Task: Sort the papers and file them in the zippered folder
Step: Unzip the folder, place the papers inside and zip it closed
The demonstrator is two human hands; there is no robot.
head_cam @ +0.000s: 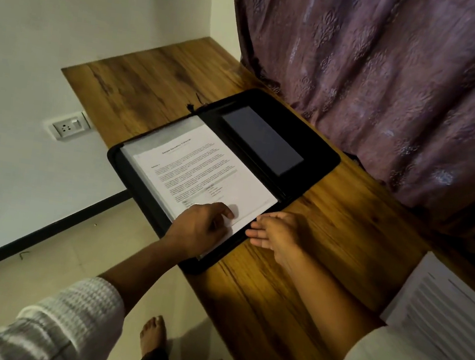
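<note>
Paper [201, 172], a printed sheet, lies on the left half of the open black folder [317, 160], on top of clear sleeves [157, 136]. It lies directly under the fingers of the left hand [202, 229]. Those fingers are bent down onto the sheet's near corner with the index tip pressing it, probably to square or slide it into place. Whether they also pinch the edge cannot be told. The right hand [277, 233] lies flat just beside them, its straight, relaxed fingers touching the folder's near rim and holding nothing, seemingly to steady the case. Beyond the fingertips the folder's right half shows a dark pocket [262, 141]. Behind the right wrist, well away from the fingers, more papers [449, 307] wait on the wooden desk [330, 222], likely still to be filed.
</note>
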